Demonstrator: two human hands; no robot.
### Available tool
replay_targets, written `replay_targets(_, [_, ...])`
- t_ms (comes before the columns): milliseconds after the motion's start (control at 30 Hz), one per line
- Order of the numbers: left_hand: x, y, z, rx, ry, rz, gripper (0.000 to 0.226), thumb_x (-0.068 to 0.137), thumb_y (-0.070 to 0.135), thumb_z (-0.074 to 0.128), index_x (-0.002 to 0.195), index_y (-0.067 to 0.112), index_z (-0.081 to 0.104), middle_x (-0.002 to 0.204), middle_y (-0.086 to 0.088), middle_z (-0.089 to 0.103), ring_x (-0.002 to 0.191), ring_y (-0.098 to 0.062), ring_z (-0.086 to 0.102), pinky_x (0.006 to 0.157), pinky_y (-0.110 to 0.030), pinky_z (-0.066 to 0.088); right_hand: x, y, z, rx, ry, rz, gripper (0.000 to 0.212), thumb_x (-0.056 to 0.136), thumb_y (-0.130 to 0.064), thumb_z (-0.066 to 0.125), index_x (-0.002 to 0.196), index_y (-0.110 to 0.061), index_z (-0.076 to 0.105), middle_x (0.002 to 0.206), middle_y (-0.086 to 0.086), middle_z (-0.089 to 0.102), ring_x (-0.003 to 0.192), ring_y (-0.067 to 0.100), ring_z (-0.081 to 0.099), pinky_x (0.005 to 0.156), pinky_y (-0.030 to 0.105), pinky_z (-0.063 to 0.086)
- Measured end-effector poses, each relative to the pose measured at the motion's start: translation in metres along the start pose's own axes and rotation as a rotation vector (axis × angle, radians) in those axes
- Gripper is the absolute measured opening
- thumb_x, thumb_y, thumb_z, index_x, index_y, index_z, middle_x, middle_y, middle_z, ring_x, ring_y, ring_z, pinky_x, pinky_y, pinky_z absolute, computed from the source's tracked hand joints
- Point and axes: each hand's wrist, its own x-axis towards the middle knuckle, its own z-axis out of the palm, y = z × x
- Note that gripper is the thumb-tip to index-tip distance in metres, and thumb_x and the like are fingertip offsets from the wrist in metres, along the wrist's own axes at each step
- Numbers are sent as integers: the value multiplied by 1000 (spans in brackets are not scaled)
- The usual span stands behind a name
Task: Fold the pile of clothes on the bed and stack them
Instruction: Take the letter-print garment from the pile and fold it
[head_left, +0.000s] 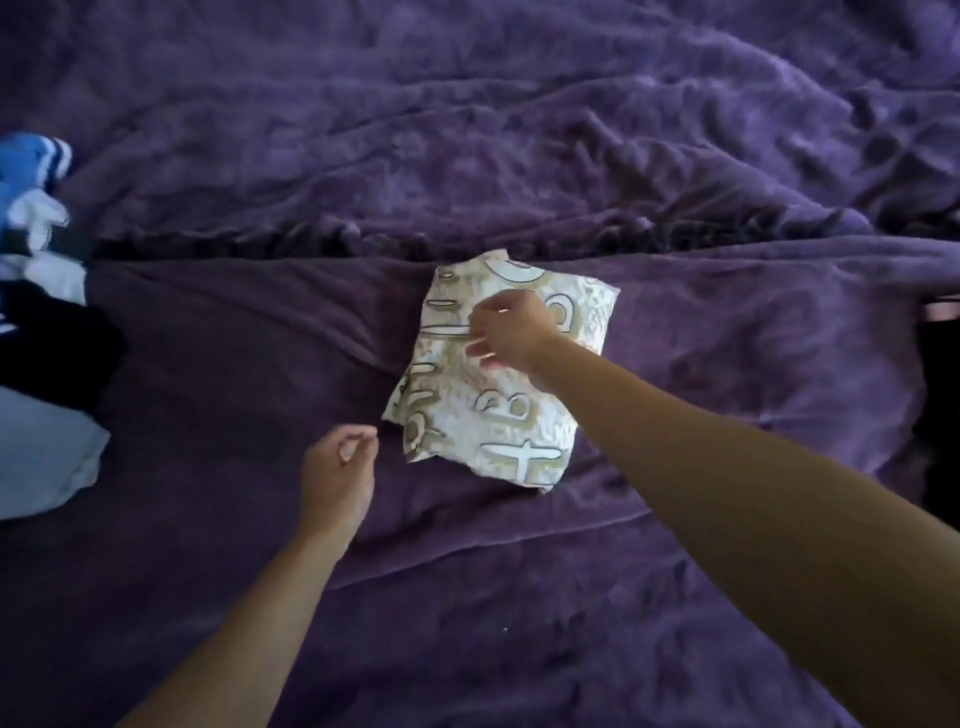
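The right hand (511, 332) is over the folded patterned cloth (493, 415) on the purple bed (675, 597); I cannot tell whether it grips. The left hand (337, 467), nearer, hangs loosely curled and holds nothing.

Item: folded cream cloth garment printed with large outlined letters (488, 415), lay flat on a crumpled purple plush bed cover (519, 597).
Right hand (511, 332): above the garment's far half, fingers curled down toward the cloth; contact blurred, not determinable.
Left hand (337, 467): fingers loosely curled, holding nothing, fingertips just beside the garment's near left corner, apart from it.
Pile of loose clothes, blue with white stripes, white, black and pale grey (47, 332): well left of both hands' fingers, at the frame edge.
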Motion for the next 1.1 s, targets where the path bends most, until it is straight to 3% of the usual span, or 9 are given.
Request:
replay_targets(67, [7, 6, -1, 129, 61, 131, 12, 90, 5, 56, 96, 7, 67, 93, -14, 68, 81, -18, 62, 76, -22, 45, -8, 22, -15, -244, 190, -131, 11, 93, -19, 53, 95, -18, 64, 95, 7, 70, 79, 22, 69, 69, 40, 57])
replay_targets(167, [12, 24, 22, 321, 92, 377, 25, 91, 19, 60, 112, 8, 63, 111, -14, 60, 104, -30, 55, 89, -37, 44, -27, 76, -50, -654, 433, -230, 29, 92, -27, 50, 120, -26, 57, 121, 2, 59, 108, 25, 55, 78, 36, 47])
replay_targets(333, [24, 29, 78, 953, -218, 602, 64, 92, 61, 33, 149, 33, 22, 157, -15, 15, 142, -35, 17, 108, -55, 27, -31, 137, -44, -814, 365, -183, 63, 93, -57, 41, 148, -41, 16, 160, 6, 9, 144, 30, 15, 104, 54, 33])
replay_targets(500, [82, 10, 91, 1158, -357, 627, 63, 94, 60, 29, 150, 41, 7, 160, -6, -11, 145, -38, -9, 112, -64, 5, -11, 171, -11, -783, 350, -4, 68, 91, -68, 31, 149, -45, 2, 162, 10, 4, 148, 26, 4, 110, 55, 22])
replay_targets(600, [98, 12, 90, 1056, -267, 661, 63, 93, 55, 40, 149, 36, 18, 160, -13, -4, 144, -42, 4, 111, -60, 17, 2, 169, -9, -760, 390, 12, 73, 89, -68, 34, 149, -41, 2, 161, 11, 5, 147, 28, 5, 109, 56, 21])
replay_targets(700, [98, 21, 96, 816, -153, 589, 64, 93, 54, 42, 149, 31, 22, 153, -29, 17, 135, -45, 27, 104, -55, 33, 8, 157, -9, -622, 501, -48, 86, 80, -74, 41, 147, -43, -3, 159, 9, 13, 141, 31, 22, 105, 56, 28])
replay_targets(800, [102, 41, 104, 711, -205, 522, 61, 93, 60, 38, 148, 42, 18, 126, -26, 45, 116, -43, 44, 94, -49, 39, 7, 144, -5, -493, 482, -68, 86, 81, -69, 50, 146, -45, -2, 148, 9, 30, 123, 35, 46, 90, 49, 44])
replay_targets(900, [102, 63, 105, 583, -292, 441, 54, 94, 57, 40, 145, 45, 26, 130, -19, 49, 119, -39, 48, 97, -44, 40, -7, 137, -8, -452, 416, -114, 78, 86, -61, 54, 146, -48, 5, 134, 8, 44, 107, 38, 58, 82, 44, 46])
replay_targets(1100, [27, 86, 114, 457, -290, 513, 45, 97, 38, 48, 140, 26, 46, 128, -16, 54, 118, -34, 53, 100, -39, 41, -72, 153, -61, -457, 461, -254, 72, 84, -64, 54, 143, -53, 14, 142, -1, 45, 114, 29, 58, 89, 45, 50])
